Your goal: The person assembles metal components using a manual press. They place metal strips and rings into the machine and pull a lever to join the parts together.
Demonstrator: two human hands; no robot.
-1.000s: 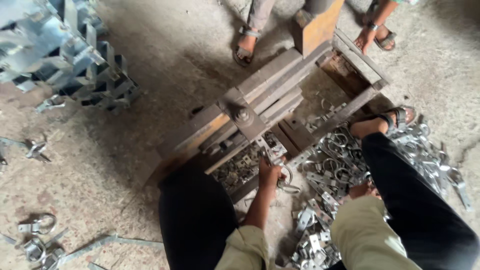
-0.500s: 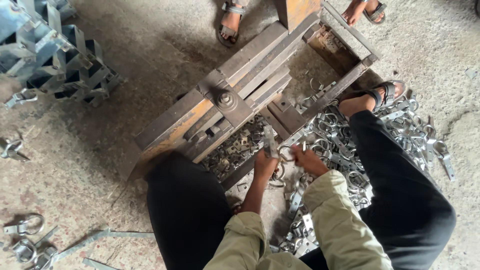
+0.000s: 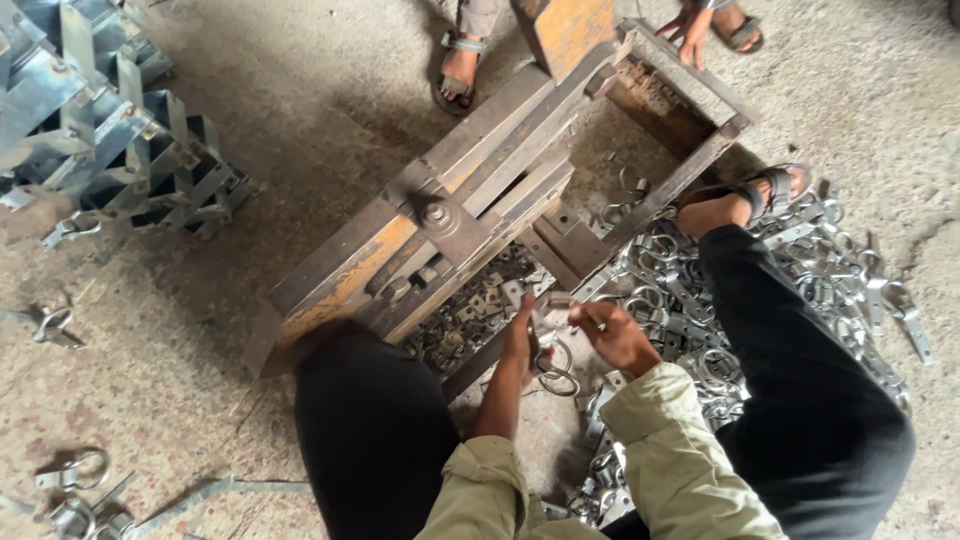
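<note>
Squatting on the floor, the person works both hands right at the near edge of the press, so parts go from pile to jig with almost no reach. Left hand is closed around a ring clamp, thumb and fingers pinched on its flat strap end; the ring hangs below the hand, just off the floor. Right hand meets it from the other side, fingertips pressed together on a small metal piece at the top of the same clamp; looks like it steadies or aligns that end, but the contact is too small to read for certain. Clamp sits between the knees, just in front of the tray of small plates under the press bar. Big pile of clamps lies to the right, touching the right leg and foot, within reach of the right hand. Left leg is tucked against the press frame, which probably braces the body. Stacked brackets sit well apart at upper left, loose clamps at lower left. Another person's sandalled feet stand on the far side of the press, near its orange block.
</note>
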